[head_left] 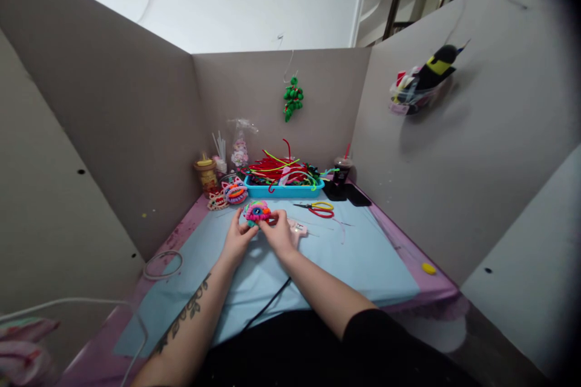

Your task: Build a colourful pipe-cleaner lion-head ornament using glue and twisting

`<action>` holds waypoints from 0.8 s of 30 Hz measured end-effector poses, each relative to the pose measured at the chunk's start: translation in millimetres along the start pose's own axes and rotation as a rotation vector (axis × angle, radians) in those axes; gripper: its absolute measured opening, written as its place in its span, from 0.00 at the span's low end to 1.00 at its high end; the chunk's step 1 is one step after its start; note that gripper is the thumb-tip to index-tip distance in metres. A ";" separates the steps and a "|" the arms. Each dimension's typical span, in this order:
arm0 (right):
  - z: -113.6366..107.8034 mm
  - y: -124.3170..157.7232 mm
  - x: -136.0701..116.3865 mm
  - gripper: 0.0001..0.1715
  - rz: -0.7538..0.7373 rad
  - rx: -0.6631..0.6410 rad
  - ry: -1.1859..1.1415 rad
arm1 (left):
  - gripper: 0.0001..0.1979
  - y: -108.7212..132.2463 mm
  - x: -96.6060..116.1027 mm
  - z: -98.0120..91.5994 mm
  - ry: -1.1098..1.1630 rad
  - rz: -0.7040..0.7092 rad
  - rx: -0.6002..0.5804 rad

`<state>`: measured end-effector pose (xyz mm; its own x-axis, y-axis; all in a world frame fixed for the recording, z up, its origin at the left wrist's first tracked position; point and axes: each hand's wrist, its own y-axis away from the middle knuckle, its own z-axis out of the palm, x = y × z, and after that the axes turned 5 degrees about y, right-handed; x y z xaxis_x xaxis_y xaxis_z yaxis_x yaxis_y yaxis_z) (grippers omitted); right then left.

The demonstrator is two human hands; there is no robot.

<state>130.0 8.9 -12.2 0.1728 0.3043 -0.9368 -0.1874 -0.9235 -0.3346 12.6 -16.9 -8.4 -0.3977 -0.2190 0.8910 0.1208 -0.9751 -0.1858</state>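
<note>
Both hands meet over the light-blue cloth around a small, colourful pipe-cleaner figure (257, 211), fuzzy in pink, orange and teal with a blue eye-like disc facing me. My left hand (238, 233) is closed on its left side. From the right, my right hand (278, 231) pinches its lower edge; what lies under the fingertips is hidden. A pale pink glue gun (298, 230) lies just beyond the right hand, partly covered by it. Two similar fuzzy figures, one pink and orange (235, 191) and one cream and red (217, 200), sit at the back left.
A blue tray (284, 191) of loose pipe cleaners stands at the back. Scissors (315, 208) with red and yellow handles lie before it. Dark flat slabs (357, 195) and a lidded drink cup (342, 170) are at right. A black cable (267, 304) runs toward me. Grey panels (281, 66) enclose the table.
</note>
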 end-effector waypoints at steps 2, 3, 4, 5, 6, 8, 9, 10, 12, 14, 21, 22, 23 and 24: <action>-0.7 0.7 -1.3 0.19 0.014 -0.008 0.024 | 0.55 0.1 -0.2 -0.1 -0.003 -0.004 0.005; -0.9 1.2 -2.2 0.19 0.017 -0.011 0.031 | 0.55 0.3 0.0 0.3 -0.003 -0.005 0.016; -1.1 1.8 -3.0 0.18 0.015 -0.010 0.035 | 0.56 0.5 0.4 0.9 -0.003 -0.005 0.034; -1.2 2.4 -3.6 0.18 0.010 -0.010 0.037 | 0.56 0.8 0.8 1.7 -0.004 -0.005 0.055; -1.1 3.1 -4.1 0.18 0.002 -0.009 0.038 | 0.57 1.1 1.2 2.6 -0.008 -0.003 0.077; -0.5 4.1 -4.1 0.18 -0.015 -0.007 0.046 | 0.58 1.5 1.7 4.2 -0.022 0.005 0.112; -0.1 4.5 -3.7 0.18 -0.020 -0.004 0.051 | 0.58 1.5 1.8 4.7 -0.031 0.012 0.123; 0.4 4.7 -3.1 0.17 -0.022 -0.004 0.056 | 0.58 1.5 1.6 5.0 -0.041 0.020 0.130; 1.1 4.7 -1.6 0.18 -0.023 -0.003 0.059 | 0.56 1.4 1.0 5.1 -0.059 0.035 0.135; 1.6 4.4 -0.4 0.18 -0.025 -0.003 0.058 | 0.55 1.3 0.2 4.8 -0.074 0.046 0.130; 0.1 4.8 -3.0 0.17 -0.018 -0.010 0.069 | 0.52 1.2 -0.9 4.1 -0.128 0.063 0.119; -0.4 5.2 -3.9 0.17 -0.013 -0.014 0.072 | 0.52 1.1 -1.0 3.9 -0.122 0.065 0.119; -1.0 5.7 -4.8 0.17 -0.010 -0.016 0.077 | 0.52 0.9 -1.1 3.6 -0.116 0.066 0.120; -1.5 6.2 -5.6 0.17 -0.010 -0.017 0.081 | 0.52 0.7 -1.2 3.3 -0.111 0.066 0.122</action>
<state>129.3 1.1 -8.9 0.2527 0.2940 -0.9218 -0.1688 -0.9247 -0.3412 16.2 -17.2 -8.2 -0.2836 -0.2707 0.9199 0.2558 -0.9459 -0.1995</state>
